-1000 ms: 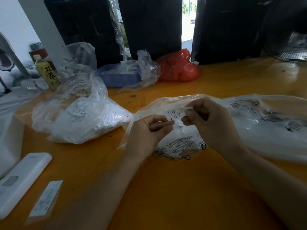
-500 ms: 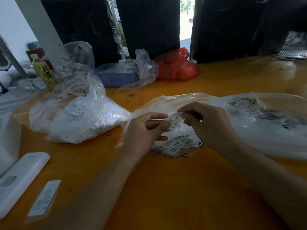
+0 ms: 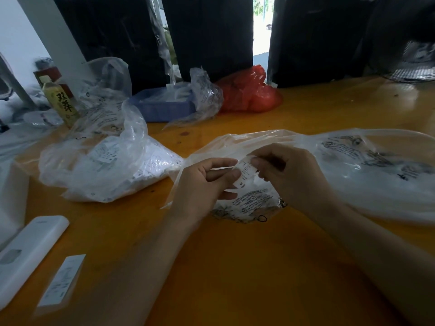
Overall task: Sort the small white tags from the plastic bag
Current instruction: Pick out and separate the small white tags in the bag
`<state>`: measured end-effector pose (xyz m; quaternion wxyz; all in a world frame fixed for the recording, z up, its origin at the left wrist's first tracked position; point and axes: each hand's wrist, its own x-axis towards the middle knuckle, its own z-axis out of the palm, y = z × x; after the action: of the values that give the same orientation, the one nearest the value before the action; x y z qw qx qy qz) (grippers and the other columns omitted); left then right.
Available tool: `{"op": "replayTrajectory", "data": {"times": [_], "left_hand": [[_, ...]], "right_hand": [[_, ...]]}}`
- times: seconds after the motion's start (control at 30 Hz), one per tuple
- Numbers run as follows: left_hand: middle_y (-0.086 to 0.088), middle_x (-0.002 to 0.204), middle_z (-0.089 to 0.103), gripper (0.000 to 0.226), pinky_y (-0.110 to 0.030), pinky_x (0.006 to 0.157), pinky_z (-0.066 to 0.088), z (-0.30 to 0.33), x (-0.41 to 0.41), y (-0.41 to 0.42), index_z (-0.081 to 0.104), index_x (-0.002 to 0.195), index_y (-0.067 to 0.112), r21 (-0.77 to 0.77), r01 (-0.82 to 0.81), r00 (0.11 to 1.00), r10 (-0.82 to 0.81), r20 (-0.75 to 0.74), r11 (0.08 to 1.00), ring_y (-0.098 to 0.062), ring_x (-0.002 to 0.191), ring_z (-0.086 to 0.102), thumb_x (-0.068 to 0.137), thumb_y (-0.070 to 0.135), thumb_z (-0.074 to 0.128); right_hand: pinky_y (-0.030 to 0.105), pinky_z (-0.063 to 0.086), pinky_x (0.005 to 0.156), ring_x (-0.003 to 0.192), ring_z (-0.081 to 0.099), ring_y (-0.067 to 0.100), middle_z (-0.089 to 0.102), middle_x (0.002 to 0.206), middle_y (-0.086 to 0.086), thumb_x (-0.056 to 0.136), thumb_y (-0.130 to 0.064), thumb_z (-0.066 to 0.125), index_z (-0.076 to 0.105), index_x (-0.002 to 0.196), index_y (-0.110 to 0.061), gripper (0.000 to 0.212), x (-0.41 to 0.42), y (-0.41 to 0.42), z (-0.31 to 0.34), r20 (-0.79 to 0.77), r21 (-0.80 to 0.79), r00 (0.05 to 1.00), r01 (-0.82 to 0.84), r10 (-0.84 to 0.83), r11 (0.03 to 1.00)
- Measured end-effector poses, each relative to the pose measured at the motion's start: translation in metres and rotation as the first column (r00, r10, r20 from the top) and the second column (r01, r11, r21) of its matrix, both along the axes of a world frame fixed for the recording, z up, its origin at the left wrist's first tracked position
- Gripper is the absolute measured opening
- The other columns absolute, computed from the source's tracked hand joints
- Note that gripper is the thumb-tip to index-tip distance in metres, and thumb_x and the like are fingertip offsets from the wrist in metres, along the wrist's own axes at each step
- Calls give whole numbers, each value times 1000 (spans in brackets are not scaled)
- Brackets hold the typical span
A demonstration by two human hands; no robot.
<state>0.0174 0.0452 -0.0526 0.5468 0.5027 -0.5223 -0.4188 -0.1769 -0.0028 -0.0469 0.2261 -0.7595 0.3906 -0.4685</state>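
Glossy orange wooden table [image 3: 235, 267], crinkled clear plastic bag [image 3: 353, 170], matt paper tag [image 3: 244, 171]

Head view: worn on my head — faces forward and down at my table [image 3: 235, 267].
Range: close, my forearms fill the foreground.

Tag [image 3: 244, 172] print too small to read, save an "S". Remote [image 3: 28, 250] cut by left edge. Fan [image 3: 416, 64] blurred, cut at right. Right-hand bag [image 3: 381, 175] contents unclear.
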Motion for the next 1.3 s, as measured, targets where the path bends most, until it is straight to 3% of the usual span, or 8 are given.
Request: {"op": "replayTrajectory", "data": {"times": [0.23,0.37,0.53,0.67,0.9,1.1,1.2,1.3], "left_hand": [[2,98,83,20,-23,58,60,-2,1,-2,79,109,26,22,-8,1000,8,-6,1000,-9,88,78,90,21,81],[3,91,83,19,-20,47,53,-2,1,-2,80,107,27,24,-26,1000,27,-14,999,-2,70,71,87,27,81],[2,81,81,32,-18,39,42,-3,2,-2,81,106,27,8,-38,999,38,-35,999,-3,45,55,77,41,80],[4,88,82,32,-19,50,51,-1,5,-4,78,111,28,-5,-40,999,40,-8,999,-4,71,72,81,38,83],[17,97,81,24,-14,74,58,5,10,-4,76,101,39,-187,-206,965,231,122,961,-2,93,77,89,20,84],[19,102,74,26,-11,69,58,41,65,0,71,115,32,-545,-557,717,694,66,627,5,93,74,95,17,77],[12,120,73,33,-22,81,61,48,119,1,68,126,33,-564,-718,452,890,68,408,-1,102,73,95,23,71],[-9,126,75,34,-42,95,59,38,162,4,72,128,14,-502,-771,300,919,257,392,-26,112,72,95,14,65]], "right_hand": [[11,53,68,73,69,-4,72,81,-22,94,-35,70,67,113,-37,20,4,0,-6,-16,40,1000,-23,23,999],[20,58,68,72,71,1,73,79,-15,94,-33,69,68,98,-34,4,3,1,-4,16,38,1000,-9,9,999],[21,60,73,78,71,-1,72,85,-20,86,-56,64,68,102,-40,24,6,8,-2,-43,69,994,-95,99,993],[21,59,71,78,71,3,72,86,-19,91,-27,74,71,96,-34,9,1,4,0,95,18,995,18,-19,1000],[25,59,72,78,71,3,75,85,-14,94,-23,72,70,101,-25,8,-4,3,6,167,66,984,54,-64,996],[21,47,54,63,59,2,63,77,-13,101,-28,61,64,102,-22,7,-26,-4,27,-203,-190,915,312,-348,931],[31,49,51,56,57,16,62,71,-1,102,-24,54,57,89,-14,18,-51,-17,38,-446,-201,742,462,-500,864],[26,33,43,50,51,21,53,61,6,99,-16,52,49,66,-9,35,-80,-30,40,-699,-151,523,559,-488,816]]}}
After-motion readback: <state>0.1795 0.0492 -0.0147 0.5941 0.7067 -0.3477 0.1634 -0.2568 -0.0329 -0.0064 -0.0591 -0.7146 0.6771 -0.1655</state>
